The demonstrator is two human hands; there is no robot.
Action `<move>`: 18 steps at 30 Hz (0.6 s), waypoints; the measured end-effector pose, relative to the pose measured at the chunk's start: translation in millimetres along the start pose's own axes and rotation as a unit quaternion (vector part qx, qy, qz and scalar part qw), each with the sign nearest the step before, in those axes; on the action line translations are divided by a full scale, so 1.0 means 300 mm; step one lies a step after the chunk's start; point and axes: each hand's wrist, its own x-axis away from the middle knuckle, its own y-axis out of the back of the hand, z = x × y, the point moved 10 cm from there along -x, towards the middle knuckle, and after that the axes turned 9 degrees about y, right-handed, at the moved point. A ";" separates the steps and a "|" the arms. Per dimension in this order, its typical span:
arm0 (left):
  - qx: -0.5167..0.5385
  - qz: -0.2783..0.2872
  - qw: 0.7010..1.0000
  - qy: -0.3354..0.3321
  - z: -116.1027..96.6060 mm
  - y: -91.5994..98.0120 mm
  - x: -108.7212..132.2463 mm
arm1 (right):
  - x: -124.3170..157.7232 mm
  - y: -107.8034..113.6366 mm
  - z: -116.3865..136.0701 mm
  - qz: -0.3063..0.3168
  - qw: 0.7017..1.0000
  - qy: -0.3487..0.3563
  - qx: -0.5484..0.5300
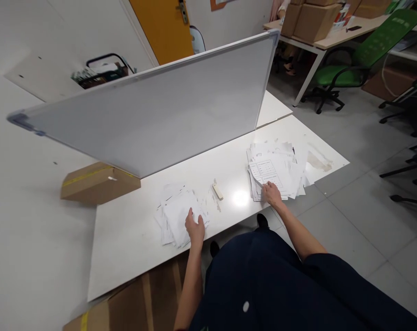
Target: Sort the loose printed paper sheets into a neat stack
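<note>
Two loose piles of paper lie on a white table. My left hand [195, 230] is at the near right edge of the left paper pile [179, 214], thumb and fingers apart, holding nothing. The top sheets of that pile look mostly blank. At the right paper pile [293, 172], my right hand [272, 194] pinches the near edge of a printed sheet [266, 171] with boxed tables on it. That sheet's left edge curls up off the pile. Between the piles lies a small cream-coloured, bar-shaped object [217, 191].
A whiteboard [167, 110] stands upright along the back of the white table [125, 248]. Behind its left end is a cardboard box [101, 184]; more cardboard [128, 305] sits below the front edge. Green chair [349, 76] and another desk [353, 34] with boxes stand back right, a person partly visible there.
</note>
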 end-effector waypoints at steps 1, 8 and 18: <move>0.020 0.012 1.000 -0.004 -0.018 -0.017 0.011 | -0.001 0.020 0.004 -0.008 1.000 -0.011 -0.007; 0.304 0.319 0.871 0.218 -0.080 -0.299 0.175 | 0.055 0.199 0.343 0.024 0.942 0.084 -0.324; 0.540 0.295 0.731 0.296 -0.122 -0.286 0.170 | 0.217 0.061 0.490 0.243 0.737 -0.006 -0.630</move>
